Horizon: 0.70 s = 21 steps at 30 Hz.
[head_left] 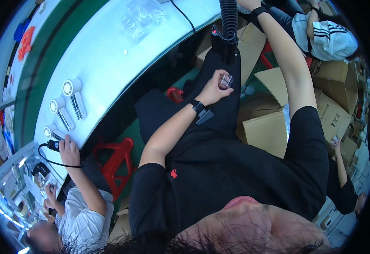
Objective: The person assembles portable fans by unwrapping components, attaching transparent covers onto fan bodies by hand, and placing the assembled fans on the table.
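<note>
My left hand (213, 89) is closed around a small clear plastic piece (225, 80), held over my dark trousers with the thumb and fingers on its sides. A black band with a small black device is on that wrist. At the top edge, my right hand (250, 4) shows only in part, beyond its black wristband; its fingers are cut off by the frame. Between the two hands, a black ribbed hose (228, 19) hangs down into a dark nozzle (224, 46) with a small red light.
The white worktable (104, 55) curves along the left, carrying clear plastic bags (144, 17) and several white handheld fans (71, 87). A co-worker's hand (70, 152) grips a corded black tool there. Cardboard boxes (265, 131) stand at right; a red stool (116, 165) is below the table.
</note>
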### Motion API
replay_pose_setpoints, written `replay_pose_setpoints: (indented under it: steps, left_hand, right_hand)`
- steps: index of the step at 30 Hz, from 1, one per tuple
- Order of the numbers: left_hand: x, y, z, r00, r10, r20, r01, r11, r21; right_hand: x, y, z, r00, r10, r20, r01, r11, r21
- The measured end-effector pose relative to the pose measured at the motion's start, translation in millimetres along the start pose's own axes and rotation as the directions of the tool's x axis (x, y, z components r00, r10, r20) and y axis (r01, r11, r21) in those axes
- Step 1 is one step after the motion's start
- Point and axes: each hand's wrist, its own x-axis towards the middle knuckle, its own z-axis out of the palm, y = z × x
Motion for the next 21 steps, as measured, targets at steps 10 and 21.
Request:
replay_pose_setpoints:
  steps: [10, 21]
  left_hand:
    - [-46.9, 42.4, -67.4, 0.953, -0.3, 0.051, 0.227, 0.589, -0.775]
    - [-91.8, 99.6, -100.7, 0.871, -0.121, 0.476, 0.363, 0.811, -0.459]
  right_hand:
    - [-135.0, 57.5, -118.8, 0.96, 0.271, 0.065, -0.199, 0.503, 0.841]
    - [-286.4, -42.6, -110.6, 0.853, -0.236, 0.466, -0.459, 0.089, 0.884]
